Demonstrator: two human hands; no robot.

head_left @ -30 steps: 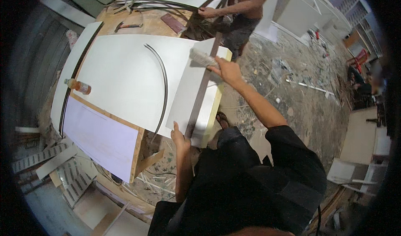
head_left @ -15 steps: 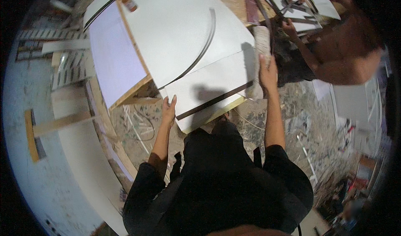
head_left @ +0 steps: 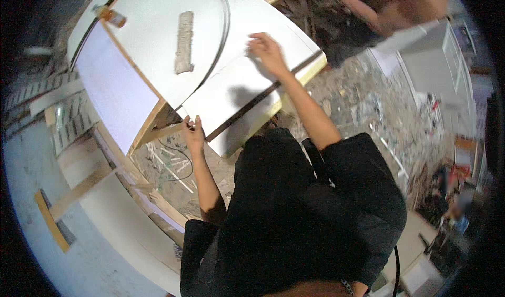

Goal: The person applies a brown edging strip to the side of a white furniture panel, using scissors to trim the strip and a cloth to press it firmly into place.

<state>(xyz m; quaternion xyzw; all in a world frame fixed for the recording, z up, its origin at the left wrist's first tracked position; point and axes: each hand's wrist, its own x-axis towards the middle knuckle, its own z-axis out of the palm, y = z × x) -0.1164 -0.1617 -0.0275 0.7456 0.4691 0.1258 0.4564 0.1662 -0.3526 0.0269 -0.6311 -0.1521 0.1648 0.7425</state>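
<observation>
A large white panel [head_left: 152,39] fills the upper middle, with a thin dark curved strip [head_left: 223,39] lying on it. Along its near side runs a dark edging strip [head_left: 247,107]. My left hand [head_left: 194,133] is at the panel's left near corner, thumb and fingers apart; whether it touches the edge I cannot tell. Above the right part of the panel, my right hand [head_left: 267,55] is slightly blurred, its fingers outstretched and holding nothing. A long, rough, whitish wrapped pad [head_left: 184,42] rests on the panel left of the curved strip.
An orange bottle [head_left: 111,17] lies at the panel's far left, by a pale violet wood-edged board [head_left: 115,86]. Another person [head_left: 405,7] is at the upper right. Scraps litter the floor [head_left: 352,107]. A wooden T-shaped piece [head_left: 79,197] lies on the left.
The wrapped pad has gone from my right hand, at the panel's right side, onto the panel further left. My right hand has let go and opened. The whole view has shifted.
</observation>
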